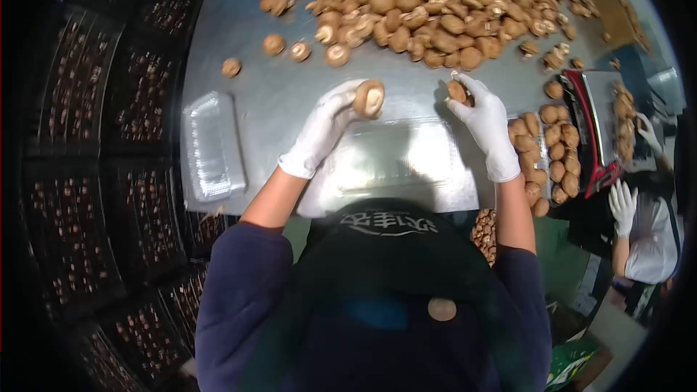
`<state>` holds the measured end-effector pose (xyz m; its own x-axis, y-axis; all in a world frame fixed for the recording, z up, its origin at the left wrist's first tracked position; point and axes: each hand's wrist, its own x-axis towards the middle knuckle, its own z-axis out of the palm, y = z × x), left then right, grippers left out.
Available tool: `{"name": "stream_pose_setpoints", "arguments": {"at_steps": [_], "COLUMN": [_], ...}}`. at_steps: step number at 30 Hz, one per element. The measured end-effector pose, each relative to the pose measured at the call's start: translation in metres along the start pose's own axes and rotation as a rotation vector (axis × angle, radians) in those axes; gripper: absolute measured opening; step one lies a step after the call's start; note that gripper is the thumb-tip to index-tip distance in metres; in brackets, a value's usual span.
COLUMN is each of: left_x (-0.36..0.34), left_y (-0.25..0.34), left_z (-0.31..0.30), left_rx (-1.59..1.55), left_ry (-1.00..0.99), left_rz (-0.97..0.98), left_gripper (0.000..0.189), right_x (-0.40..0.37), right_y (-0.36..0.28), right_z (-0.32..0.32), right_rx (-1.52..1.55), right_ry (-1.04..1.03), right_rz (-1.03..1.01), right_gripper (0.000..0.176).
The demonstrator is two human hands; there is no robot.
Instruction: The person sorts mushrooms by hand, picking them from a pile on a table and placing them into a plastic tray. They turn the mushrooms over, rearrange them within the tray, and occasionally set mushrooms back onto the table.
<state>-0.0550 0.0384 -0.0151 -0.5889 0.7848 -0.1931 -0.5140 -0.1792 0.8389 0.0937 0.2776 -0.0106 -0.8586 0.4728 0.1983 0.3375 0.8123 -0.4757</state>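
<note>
My left hand, in a white glove, grips a brown mushroom whose pale underside and stem face the camera. My right hand, gloved as well, pinches another mushroom between thumb and fingers, just above the metal table. Between my forearms lies a clear plastic tray with light glaring off it. Past my hands a big heap of mushrooms spreads over the table, with several loose ones lying at its left edge.
At the left of the table rests a stack of clear trays. Mushroom-filled trays stand at the right. Beyond them a co-worker's gloved hand shows beside a red-and-black box. Dark crates of mushrooms line the far left.
</note>
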Motion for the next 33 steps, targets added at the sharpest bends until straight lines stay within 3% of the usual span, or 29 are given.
{"name": "stream_pose_setpoints", "arguments": {"at_steps": [2, 4, 5, 6, 8, 9, 11, 15, 17, 20, 22, 24, 26, 27, 29, 30, 32, 33], "left_x": [-0.035, -0.056, -0.06, -0.063, -0.063, -0.063, -0.064, -0.07, -0.069, -0.034, 0.005, 0.041, 0.067, 0.077, 0.094, 0.1, 0.105, 0.1], "left_y": [-0.004, -0.016, -0.025, -0.035, -0.054, -0.057, -0.057, -0.048, -0.043, -0.034, -0.03, -0.022, -0.015, -0.013, -0.01, -0.01, -0.012, -0.012], "left_z": [-0.014, -0.026, -0.03, -0.03, -0.031, -0.032, -0.031, -0.034, -0.037, -0.058, -0.066, -0.064, -0.055, -0.051, -0.048, -0.054, -0.071, -0.078], "left_rx": [0.093, 1.155, 1.37, 1.417, 1.413, 1.411, 1.368, 1.344, 1.176, 1.26, 1.297, 1.336, 1.478, 1.477, 1.612, 1.611, 1.493, 1.193], "left_ry": [0.11, 0.183, 0.182, 0.166, 0.205, 0.21, 0.232, 0.21, 0.291, 0.367, 0.411, 0.456, 0.551, 0.554, 0.64, 0.642, 0.665, 0.642], "left_rz": [0.043, 0.388, 0.483, 0.492, 0.515, 0.513, 0.513, 0.516, 0.469, 0.581, 0.638, 0.702, 0.52, 0.522, 0.3, 0.304, 0.428, 0.445], "left_gripper": [0.036, 0.039, 0.044, 0.049, 0.055, 0.055, 0.057, 0.054, 0.047, 0.046, 0.042, 0.039, 0.039, 0.039, 0.04, 0.04, 0.045, 0.043], "right_x": [-0.014, -0.026, -0.028, -0.034, -0.039, -0.038, -0.037, -0.043, -0.035, -0.028, -0.028, -0.03, -0.028, -0.027, -0.023, -0.017, 0.006, 0.02], "right_y": [-0.033, -0.05, -0.066, -0.07, -0.078, -0.083, -0.093, -0.083, -0.075, -0.061, -0.056, -0.062, -0.081, -0.081, -0.08, -0.079, -0.08, -0.084], "right_z": [0.005, 0.031, 0.033, 0.05, 0.076, 0.081, 0.084, 0.071, 0.057, 0.056, 0.076, 0.087, 0.076, 0.076, 0.077, 0.077, 0.07, 0.064], "right_rx": [0.581, 0.536, 0.419, 0.463, 0.392, 0.392, 0.038, 0.302, 0.487, 0.49, 0.29, 0.016, -0.091, -0.093, -0.063, -0.064, -0.011, 0.062], "right_ry": [-0.261, -0.241, -0.35, -0.293, -0.105, -0.11, -0.336, -0.379, -0.298, -0.181, -0.044, -0.127, -0.195, -0.193, -0.149, -0.146, -0.076, -0.009], "right_rz": [0.213, 0.048, 0.07, -0.043, -0.319, -0.321, -0.363, -0.259, -0.065, -0.025, -0.295, -0.319, -0.263, -0.266, -0.285, -0.287, -0.328, -0.373], "right_gripper": [0.044, 0.045, 0.046, 0.045, 0.047, 0.047, 0.05, 0.055, 0.056, 0.054, 0.054, 0.058, 0.059, 0.059, 0.06, 0.06, 0.057, 0.054]}}
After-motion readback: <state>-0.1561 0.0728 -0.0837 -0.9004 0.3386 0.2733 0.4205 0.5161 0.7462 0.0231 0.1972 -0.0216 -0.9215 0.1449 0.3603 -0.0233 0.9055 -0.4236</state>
